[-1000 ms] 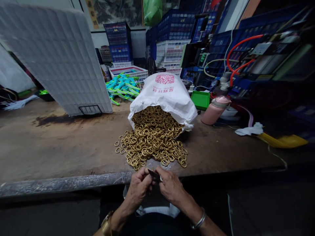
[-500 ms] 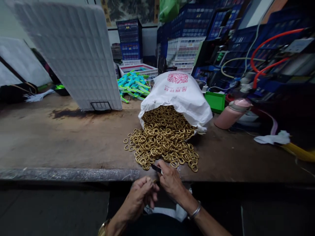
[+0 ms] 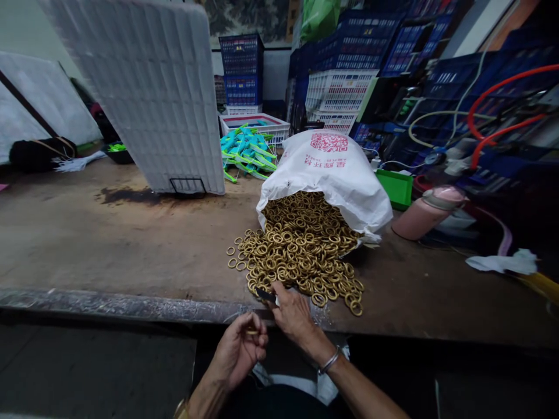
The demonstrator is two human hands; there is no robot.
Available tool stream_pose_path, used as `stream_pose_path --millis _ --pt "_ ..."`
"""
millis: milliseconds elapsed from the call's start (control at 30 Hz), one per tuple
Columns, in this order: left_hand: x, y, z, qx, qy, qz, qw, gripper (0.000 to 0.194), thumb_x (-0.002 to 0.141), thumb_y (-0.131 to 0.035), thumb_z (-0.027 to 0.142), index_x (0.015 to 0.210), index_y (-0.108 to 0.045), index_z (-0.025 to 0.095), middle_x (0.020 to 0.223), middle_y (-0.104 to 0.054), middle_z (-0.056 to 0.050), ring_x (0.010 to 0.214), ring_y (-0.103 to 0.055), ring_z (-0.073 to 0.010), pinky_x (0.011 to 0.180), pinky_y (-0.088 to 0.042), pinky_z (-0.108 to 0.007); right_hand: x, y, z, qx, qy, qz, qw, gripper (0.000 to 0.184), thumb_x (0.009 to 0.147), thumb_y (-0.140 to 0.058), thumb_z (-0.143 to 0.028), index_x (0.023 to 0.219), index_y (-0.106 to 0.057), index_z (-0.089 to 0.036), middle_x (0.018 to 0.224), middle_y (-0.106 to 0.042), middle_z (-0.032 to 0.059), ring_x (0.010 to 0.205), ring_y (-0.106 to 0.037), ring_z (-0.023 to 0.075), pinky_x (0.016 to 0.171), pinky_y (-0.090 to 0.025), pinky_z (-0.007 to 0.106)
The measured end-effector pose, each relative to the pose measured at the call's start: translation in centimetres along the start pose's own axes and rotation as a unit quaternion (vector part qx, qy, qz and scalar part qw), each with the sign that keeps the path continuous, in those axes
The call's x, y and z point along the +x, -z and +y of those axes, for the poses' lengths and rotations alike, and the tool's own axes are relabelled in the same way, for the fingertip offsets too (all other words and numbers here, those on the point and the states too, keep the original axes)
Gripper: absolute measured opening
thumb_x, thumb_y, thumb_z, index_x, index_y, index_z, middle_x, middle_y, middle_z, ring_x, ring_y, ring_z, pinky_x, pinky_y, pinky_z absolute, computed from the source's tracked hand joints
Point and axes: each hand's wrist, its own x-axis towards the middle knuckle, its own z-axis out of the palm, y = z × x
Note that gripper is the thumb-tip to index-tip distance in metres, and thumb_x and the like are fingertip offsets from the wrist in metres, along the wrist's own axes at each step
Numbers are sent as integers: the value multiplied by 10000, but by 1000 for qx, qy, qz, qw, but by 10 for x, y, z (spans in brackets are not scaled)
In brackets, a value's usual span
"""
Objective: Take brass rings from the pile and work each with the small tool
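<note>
My left hand [image 3: 239,349] is just off the table's front edge, palm turned up, with a gold ring [image 3: 252,332] pinched between its fingers. To its right, my right hand [image 3: 296,317] grips what looks like a small knife [image 3: 264,295], its dark flat blade pointing left over the near side of the ring pile. Most of its handle is hidden in my fingers. Many gold rings [image 3: 292,262] spill onto the table from the mouth of a white woven sack [image 3: 323,166] with red print, lying on its side.
On the brown wooden table [image 3: 174,250], a tall white ribbed panel [image 3: 170,105] stands at the left. Turquoise and lime-green pieces [image 3: 248,151] lie behind, near blue crates [image 3: 241,61]. At the right are a pink bottle [image 3: 430,212], a green tray [image 3: 395,189] and red hoses [image 3: 484,142].
My left hand has drawn down and left, away from the right hand, and the ring in it now shows. The right hand with the knife has shifted slightly. The view has turned a little left.
</note>
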Motion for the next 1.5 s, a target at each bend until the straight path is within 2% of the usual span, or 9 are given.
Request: stream_pose_path --millis 200,433,600,700,900,1067,1167,1367,1500 --pt "12 -16 1 112 -86 43 989 231 709 -609 332 668 -513 126 635 -540 5 502 -490 -73 395 -364 -166 3 -2 14 75 -23 25 997 155 757 -433 -135 882 -503 -195 703 -612 15 628 -557 140 555 -276 220" --pt "31 -28 1 345 -170 89 919 349 712 -567 431 937 -483 179 499 -453 85 368 -370 -57 332 -277 -150 -3 15 27 259 11 58 964 142 809 -387 -277 709 -449 -196 625 -477 -26 565 -436 109 537 -317 206" --pt "36 -38 3 404 -174 43 897 256 716 -568 397 664 -505 155 484 -388 81 397 -297 -43 379 -238 -166 -13 24 24 362 -7 45 931 173 792 -440 -323 685 -452 -188 635 -440 -39 592 -406 97 559 -331 206" --pt "36 -41 1 392 -171 45 903 289 705 -579 411 610 -471 160 487 -366 83 408 -274 -43 394 -233 -171 -16 20 24 459 -60 37 885 198 785 -468 -355 685 -446 -185 603 -407 -54 550 -369 79 524 -323 194" --pt "38 -41 -13 340 -169 52 924 303 718 -561 460 702 -469 171 493 -390 85 406 -298 -45 405 -242 -165 -21 12 21 636 -198 -66 743 305 763 -463 -491 698 -358 -212 487 -339 -107 355 -188 28 345 -134 161" --pt "41 -43 -20 366 -208 30 907 279 748 -542 422 680 -485 157 551 -495 39 429 -352 -49 428 -285 -175 -23 14 20 689 -212 -67 690 358 718 -506 -532 695 -348 -212 502 -375 -109 328 -190 9 334 -147 145" --pt "37 -45 -16 366 -159 26 917 283 721 -569 427 747 -504 153 551 -492 44 412 -343 -44 407 -259 -170 -22 13 25 673 -194 -70 710 340 726 -503 -522 707 -365 -212 498 -368 -106 346 -193 21 339 -130 156" --pt "31 -43 -3 427 -129 -7 895 347 735 -521 480 621 -484 155 493 -421 59 391 -310 -43 393 -234 -175 -21 20 29 480 -83 13 873 285 764 -493 -421 621 -430 -183 550 -386 -62 518 -346 70 496 -309 193" --pt "31 -42 -3 429 -142 -1 892 352 748 -508 470 590 -465 158 466 -370 72 391 -290 -44 386 -221 -173 -22 22 28 450 -64 9 891 272 776 -470 -410 629 -433 -184 570 -388 -59 548 -346 80 525 -312 201"
